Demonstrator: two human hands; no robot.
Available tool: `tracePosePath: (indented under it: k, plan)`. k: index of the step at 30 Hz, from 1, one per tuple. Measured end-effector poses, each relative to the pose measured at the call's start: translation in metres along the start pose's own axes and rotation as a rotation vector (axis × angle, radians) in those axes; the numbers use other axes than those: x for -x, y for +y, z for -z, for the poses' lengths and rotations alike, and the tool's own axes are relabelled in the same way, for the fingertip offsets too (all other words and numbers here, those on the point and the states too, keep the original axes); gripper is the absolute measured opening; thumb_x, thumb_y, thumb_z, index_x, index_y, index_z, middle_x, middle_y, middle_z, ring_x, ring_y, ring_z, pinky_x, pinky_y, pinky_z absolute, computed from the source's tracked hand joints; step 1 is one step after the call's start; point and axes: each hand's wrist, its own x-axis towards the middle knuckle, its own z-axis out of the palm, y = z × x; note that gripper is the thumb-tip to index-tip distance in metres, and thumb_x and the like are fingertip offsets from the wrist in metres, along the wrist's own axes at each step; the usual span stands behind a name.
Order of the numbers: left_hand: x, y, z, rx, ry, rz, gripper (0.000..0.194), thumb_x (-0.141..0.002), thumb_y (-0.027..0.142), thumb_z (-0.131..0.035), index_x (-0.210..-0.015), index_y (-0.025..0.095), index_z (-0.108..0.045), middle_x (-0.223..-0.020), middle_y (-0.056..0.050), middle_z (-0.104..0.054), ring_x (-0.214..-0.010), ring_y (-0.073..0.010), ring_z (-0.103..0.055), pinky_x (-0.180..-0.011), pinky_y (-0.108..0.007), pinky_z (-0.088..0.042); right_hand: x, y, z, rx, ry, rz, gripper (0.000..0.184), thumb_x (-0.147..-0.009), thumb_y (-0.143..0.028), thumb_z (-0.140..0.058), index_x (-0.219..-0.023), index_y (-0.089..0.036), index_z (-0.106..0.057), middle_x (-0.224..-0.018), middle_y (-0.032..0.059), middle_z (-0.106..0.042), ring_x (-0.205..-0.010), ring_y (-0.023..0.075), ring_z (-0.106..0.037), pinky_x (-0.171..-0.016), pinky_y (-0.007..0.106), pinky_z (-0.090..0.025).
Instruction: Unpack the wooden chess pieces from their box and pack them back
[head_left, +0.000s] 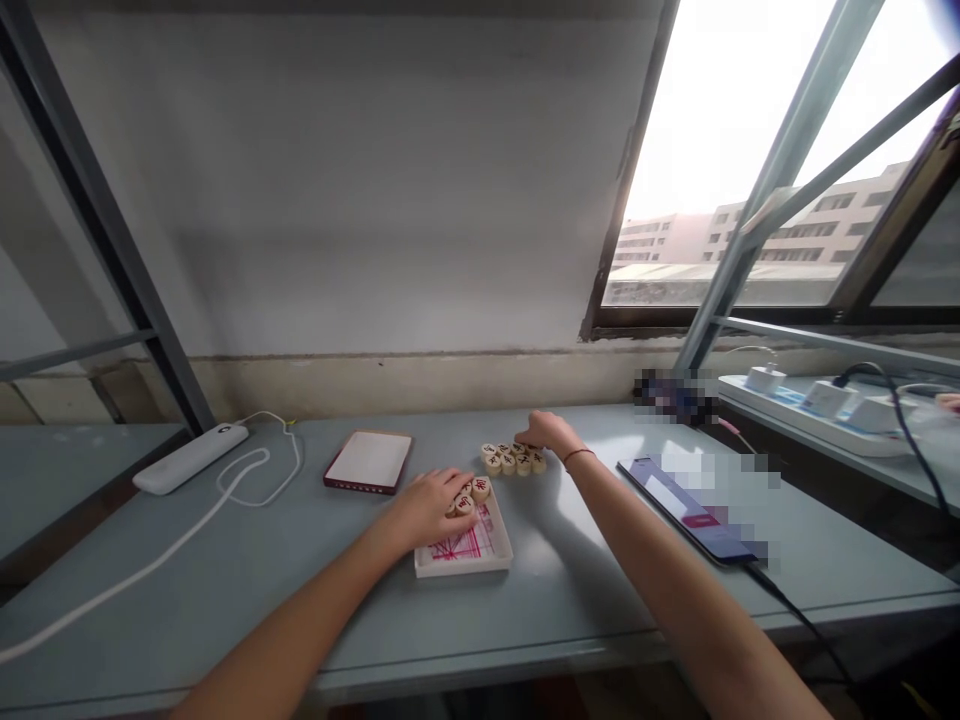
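Observation:
My left hand [431, 505] is over a shallow white box [465, 573], its thumb and fingers curved round several round wooden Chinese chess pieces [463, 503] at the box's back end. Pink and red lines mark the paper on the box's bottom. Beyond the box, a block of Chinese chess pieces [508, 465] stands in rows on the desk, dark characters facing up. My right hand [553, 432] reaches to the back right of this block, fingers bent down and closed at a piece there. The fingertips are partly hidden.
A box lid [369, 460] with a dark red rim lies left of the white box. On the far left is a white power strip [191, 458] with a cord. A tablet [686, 510] with a black cable lies at right. Another power strip [817, 412] holds chargers near the window.

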Motion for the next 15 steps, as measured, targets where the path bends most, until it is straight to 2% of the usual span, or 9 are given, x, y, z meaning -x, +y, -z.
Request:
tracePosePath:
  k: [3, 5, 6, 8, 10, 12, 15]
  plan:
    - [0.000, -0.001, -0.001, 0.031, 0.042, -0.011, 0.060, -0.079, 0.046, -0.056, -0.130, 0.018, -0.043, -0.122, -0.010, -0.054, -0.108, -0.0257, -0.052, -0.093, -0.038, -0.041, 0.012, -0.004, 0.006, -0.053, 0.138, 0.027, 0.023, -0.069, -0.031, -0.056, -0.075, -0.012, -0.067, -0.074, 0.0144, -0.065, -0.070, 0.0240, -0.061, -0.051, 0.026, -0.036]
    - [0.000, -0.001, 0.000, 0.061, 0.115, -0.006, 0.065, -0.078, 0.051, -0.056, -0.132, 0.017, -0.041, -0.123, -0.012, -0.053, -0.111, -0.0266, -0.050, -0.094, -0.040, -0.040, 0.030, -0.009, 0.008, -0.182, 0.212, 0.153, 0.027, -0.074, -0.036, -0.053, -0.071, -0.013, -0.067, -0.067, 0.0109, -0.063, -0.065, 0.0207, -0.060, -0.051, 0.025, -0.035]
    - [-0.001, 0.000, 0.001, 0.079, 0.162, -0.001, 0.067, -0.078, 0.053, -0.055, -0.133, 0.017, -0.040, -0.124, -0.012, -0.053, -0.113, -0.0267, -0.049, -0.095, -0.040, -0.040, 0.041, -0.013, 0.008, -0.279, 0.194, 0.273, 0.031, -0.076, -0.040, -0.052, -0.070, -0.014, -0.066, -0.064, 0.0085, -0.062, -0.062, 0.0185, -0.058, -0.050, 0.025, -0.035]
    - [-0.002, 0.001, 0.002, 0.125, 0.254, 0.001, 0.065, -0.081, 0.053, -0.053, -0.134, 0.020, -0.037, -0.124, -0.011, -0.052, -0.114, -0.0254, -0.048, -0.096, -0.040, -0.040, 0.065, -0.022, 0.004, -0.522, 0.061, 0.529, 0.034, -0.076, -0.046, -0.053, -0.078, -0.015, -0.067, -0.066, 0.0046, -0.063, -0.060, 0.0148, -0.056, -0.050, 0.023, -0.036]
    - [-0.003, 0.004, 0.004, 0.174, 0.318, -0.019, 0.056, -0.084, 0.049, -0.050, -0.133, 0.023, -0.039, -0.121, -0.008, -0.053, -0.112, -0.0229, -0.050, -0.095, -0.038, -0.041, 0.084, -0.032, -0.004, -0.693, -0.102, 0.655, 0.037, -0.076, -0.050, -0.054, -0.078, -0.015, -0.066, -0.068, 0.0036, -0.063, -0.059, 0.0132, -0.054, -0.050, 0.022, -0.037]
    - [-0.003, 0.006, 0.005, 0.222, 0.349, -0.042, 0.045, -0.087, 0.042, -0.049, -0.128, 0.024, -0.045, -0.118, -0.007, -0.053, -0.108, -0.0207, -0.052, -0.093, -0.035, -0.043, 0.096, -0.040, -0.011, -0.802, -0.218, 0.699, 0.037, -0.075, -0.050, -0.056, -0.078, -0.014, -0.065, -0.070, 0.0037, -0.063, -0.061, 0.0129, -0.054, -0.051, 0.022, -0.038]
    - [-0.003, 0.009, 0.005, 0.299, 0.346, -0.049, 0.035, -0.089, 0.035, -0.048, -0.122, 0.024, -0.050, -0.115, -0.005, -0.053, -0.104, -0.0184, -0.054, -0.091, -0.031, -0.044, 0.101, -0.045, -0.016, -0.906, -0.322, 0.700, 0.037, -0.073, -0.050, -0.060, -0.078, -0.014, -0.063, -0.068, 0.0029, -0.061, -0.061, 0.0125, -0.053, -0.053, 0.022, -0.038]
